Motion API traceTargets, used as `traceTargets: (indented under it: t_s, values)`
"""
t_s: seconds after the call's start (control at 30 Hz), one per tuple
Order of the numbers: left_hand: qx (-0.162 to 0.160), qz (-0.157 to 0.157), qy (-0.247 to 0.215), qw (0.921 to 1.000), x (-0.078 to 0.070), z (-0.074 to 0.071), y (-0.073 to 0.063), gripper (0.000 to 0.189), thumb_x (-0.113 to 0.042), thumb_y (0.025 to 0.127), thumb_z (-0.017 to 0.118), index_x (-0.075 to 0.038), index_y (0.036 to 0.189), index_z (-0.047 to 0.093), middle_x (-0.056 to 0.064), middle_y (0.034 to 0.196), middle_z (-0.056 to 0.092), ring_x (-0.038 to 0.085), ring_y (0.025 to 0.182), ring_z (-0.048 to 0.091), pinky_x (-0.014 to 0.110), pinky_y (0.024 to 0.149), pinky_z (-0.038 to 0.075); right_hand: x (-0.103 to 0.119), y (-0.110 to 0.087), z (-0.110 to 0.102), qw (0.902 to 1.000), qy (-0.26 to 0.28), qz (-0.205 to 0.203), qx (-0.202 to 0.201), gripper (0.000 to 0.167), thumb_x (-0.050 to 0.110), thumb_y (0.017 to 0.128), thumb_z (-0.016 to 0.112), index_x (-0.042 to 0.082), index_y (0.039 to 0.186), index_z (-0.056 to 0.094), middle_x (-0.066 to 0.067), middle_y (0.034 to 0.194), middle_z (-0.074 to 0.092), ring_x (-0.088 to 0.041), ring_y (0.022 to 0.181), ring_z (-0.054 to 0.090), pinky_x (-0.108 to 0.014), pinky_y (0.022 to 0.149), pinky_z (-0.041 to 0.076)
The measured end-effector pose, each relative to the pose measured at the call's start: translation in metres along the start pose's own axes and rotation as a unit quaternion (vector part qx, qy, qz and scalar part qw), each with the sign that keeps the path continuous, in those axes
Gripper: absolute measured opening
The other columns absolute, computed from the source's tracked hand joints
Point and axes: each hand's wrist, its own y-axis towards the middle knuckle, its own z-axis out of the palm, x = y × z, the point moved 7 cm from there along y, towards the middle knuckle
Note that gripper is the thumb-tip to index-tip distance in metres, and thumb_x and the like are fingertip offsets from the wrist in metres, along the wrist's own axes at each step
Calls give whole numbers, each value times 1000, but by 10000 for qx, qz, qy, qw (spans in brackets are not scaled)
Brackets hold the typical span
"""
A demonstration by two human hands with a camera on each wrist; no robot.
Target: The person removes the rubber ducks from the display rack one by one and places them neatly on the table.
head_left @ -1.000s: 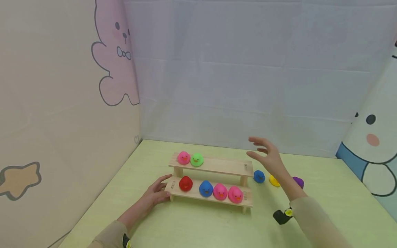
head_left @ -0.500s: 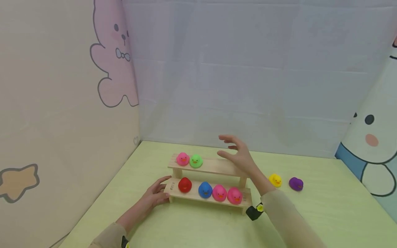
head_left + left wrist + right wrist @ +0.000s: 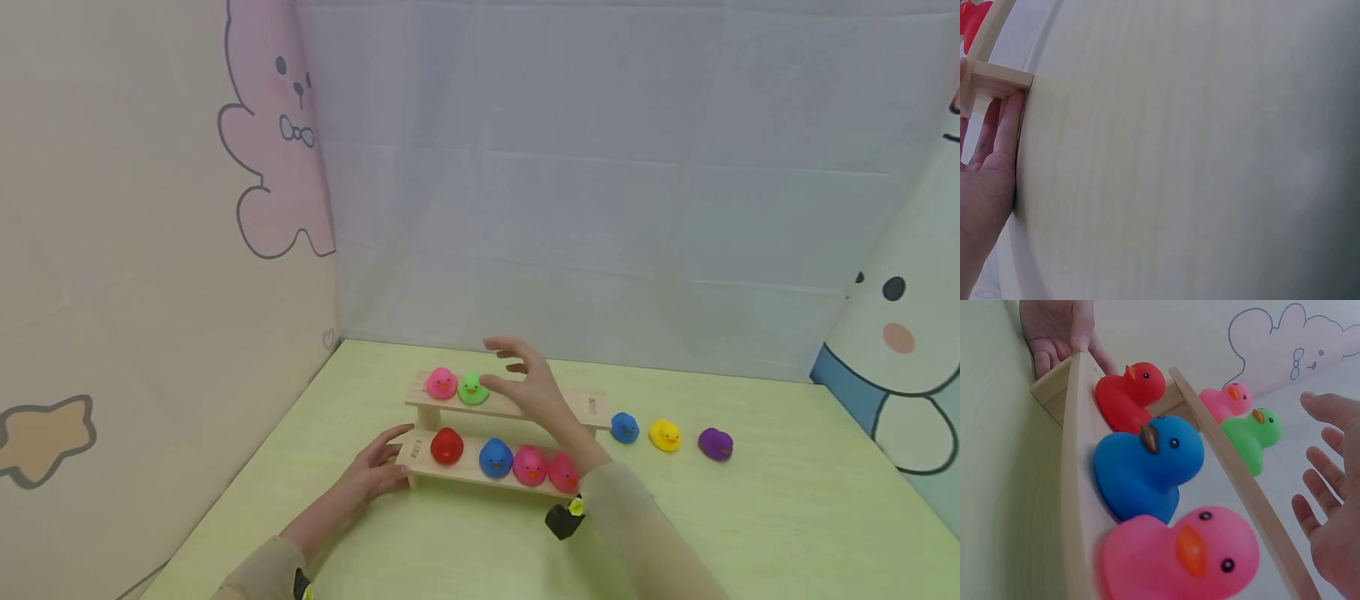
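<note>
My left hand [image 3: 381, 468] holds the left end of a two-tier wooden rack [image 3: 540, 402]; its thumb rests at the lower board's corner, fingers against the leg. Nothing is in my right hand [image 3: 531, 385], its fingers spread above the upper board, just right of a green rubber duck [image 3: 472, 389]. A pink duck [image 3: 441, 383] sits left of the green one. Along the lower board stand a red duck [image 3: 447, 447], a blue duck [image 3: 496, 458] and two pink ducks [image 3: 530, 465]. My right forearm partly hides the rightmost pink duck [image 3: 562, 473].
On the table [image 3: 450, 542] right of the rack lie another blue duck [image 3: 625, 427], a yellow duck [image 3: 665, 435] and a purple duck [image 3: 716, 444]. A pale cloth wall [image 3: 585, 183] closes off the back, and printed walls stand at both sides.
My right hand has swept left over the upper board, from above the loose blue duck to beside the green duck. The left hand, rack and ducks have stayed in place.
</note>
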Motion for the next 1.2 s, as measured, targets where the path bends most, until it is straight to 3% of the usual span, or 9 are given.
traceTargets:
  t_s: [0.27,0.53,0.73,0.9,1.2]
  values:
    - [-40,-70,-42,10000,1,-2,0,65,-6,84,60,-17,141,29,18,127,43,24,105,55,37,83,49,-7,1,18,9983,249,496,201,48,12,81,68,4,125,51,-8,123,51,-26,112,43,-50,95,35]
    - [-46,-87,-36,9999,0,-2,0,65,-7,84,61,-16,141,29,19,127,42,25,106,54,38,85,48,-15,-1,25,9960,-172,801,346,41,20,82,68,12,120,56,-6,121,53,-30,112,44,-41,93,40]
    - [-17,-87,-20,10000,-1,0,-1,66,-8,84,61,-16,141,28,19,128,42,24,105,54,36,84,49,-44,1,27,9962,-403,753,166,37,27,78,71,21,113,61,0,113,57,-19,102,49,-39,90,42]
    - [-40,-89,-14,10000,-2,0,-1,66,-8,84,61,-17,141,29,19,127,42,23,106,54,36,85,48,-45,1,28,9951,-657,728,120,34,24,78,72,23,110,63,10,103,57,-13,93,51,-33,84,45]
    - [-79,-116,7,9999,-1,-1,0,66,-9,84,62,-18,141,30,20,128,41,24,107,53,36,85,48,-44,1,28,9937,-906,652,136,34,24,77,73,23,109,63,11,101,56,-12,88,51,-30,81,47]
